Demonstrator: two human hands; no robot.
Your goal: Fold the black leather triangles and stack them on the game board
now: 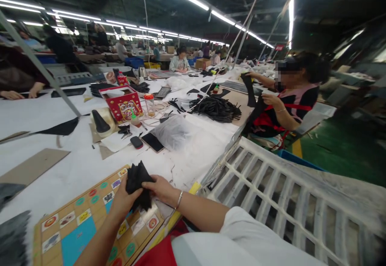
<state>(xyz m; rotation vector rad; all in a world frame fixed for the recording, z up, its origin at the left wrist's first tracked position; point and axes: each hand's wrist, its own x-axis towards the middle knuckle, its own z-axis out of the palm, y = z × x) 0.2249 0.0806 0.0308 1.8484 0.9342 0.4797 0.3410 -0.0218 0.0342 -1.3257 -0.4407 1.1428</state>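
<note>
A bundle of black fabric pieces point(137, 179) is held in both my hands just above a colourful game board point(75, 225) lying on the white table point(75, 169). My left hand point(123, 201) grips the bundle from below, with the thumb on its front. Wrapped over the right side of the bundle is my right hand point(158, 188), which wears a silver bracelet at the wrist. The pieces fan out upward in points.
A phone point(152, 141), a small black case point(136, 142), a clear plastic bag point(175, 131), a red box point(122, 103) and a heap of black strips point(215, 109) lie further along. A white slatted crate point(271, 193) stands at right. A seated person point(286, 97) handles black fabric.
</note>
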